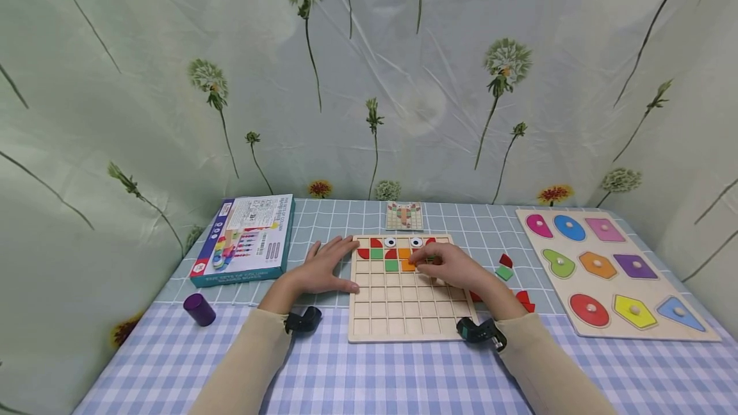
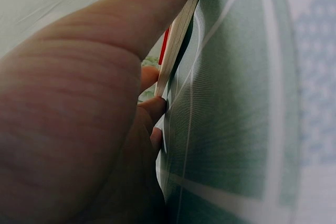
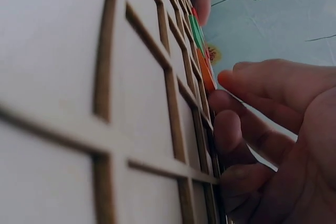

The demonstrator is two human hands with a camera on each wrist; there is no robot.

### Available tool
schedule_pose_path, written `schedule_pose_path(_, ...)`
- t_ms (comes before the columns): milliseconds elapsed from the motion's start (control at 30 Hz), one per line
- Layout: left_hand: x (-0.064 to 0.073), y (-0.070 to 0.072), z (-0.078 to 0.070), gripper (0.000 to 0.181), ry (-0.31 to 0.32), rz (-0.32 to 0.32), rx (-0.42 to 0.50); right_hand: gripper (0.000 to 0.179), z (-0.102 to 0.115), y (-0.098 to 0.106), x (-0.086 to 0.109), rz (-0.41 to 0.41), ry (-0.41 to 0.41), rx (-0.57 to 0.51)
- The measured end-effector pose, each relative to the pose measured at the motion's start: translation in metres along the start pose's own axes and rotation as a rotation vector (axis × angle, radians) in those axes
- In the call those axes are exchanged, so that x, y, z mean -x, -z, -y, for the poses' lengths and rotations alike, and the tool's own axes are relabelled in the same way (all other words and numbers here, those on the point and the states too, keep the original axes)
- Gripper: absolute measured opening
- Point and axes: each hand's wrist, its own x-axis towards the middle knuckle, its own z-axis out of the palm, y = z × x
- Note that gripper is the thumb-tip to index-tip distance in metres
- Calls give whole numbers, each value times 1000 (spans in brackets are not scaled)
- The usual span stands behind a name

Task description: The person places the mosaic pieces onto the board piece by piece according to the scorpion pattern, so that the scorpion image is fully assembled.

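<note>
The right hand (image 1: 448, 265), fingers bent, whether pinching anything I cannot tell, has the lower orange tile (image 1: 407, 266) just left of its tips on the wooden board (image 1: 392, 326), whose left edge the spread, farther left hand (image 1: 325, 269) touches.

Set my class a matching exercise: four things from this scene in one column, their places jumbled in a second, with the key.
1. left hand
2. right hand
3. purple cylinder
4. pattern card

A. just beyond the grid board's far edge
B. on the near side of the box
C. beside the orange pieces
D. at the grid board's left edge

Pairs: 1-D; 2-C; 3-B; 4-A
</note>
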Motion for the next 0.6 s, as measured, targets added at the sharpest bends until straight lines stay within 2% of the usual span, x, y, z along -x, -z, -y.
schedule_pose_path(100, 0, 0, 0, 99, -8, -8, -2, 19, 0, 1, 0, 16, 12, -4)
schedule_pose_path(333, 0, 0, -1, 99, 23, 7, 5, 23, -1, 5, 2, 53, 24, 8)
schedule_pose_path(600, 0, -1, -1, 99, 19, 4, 15, 26, 0, 16, 8, 123, -29, -14)
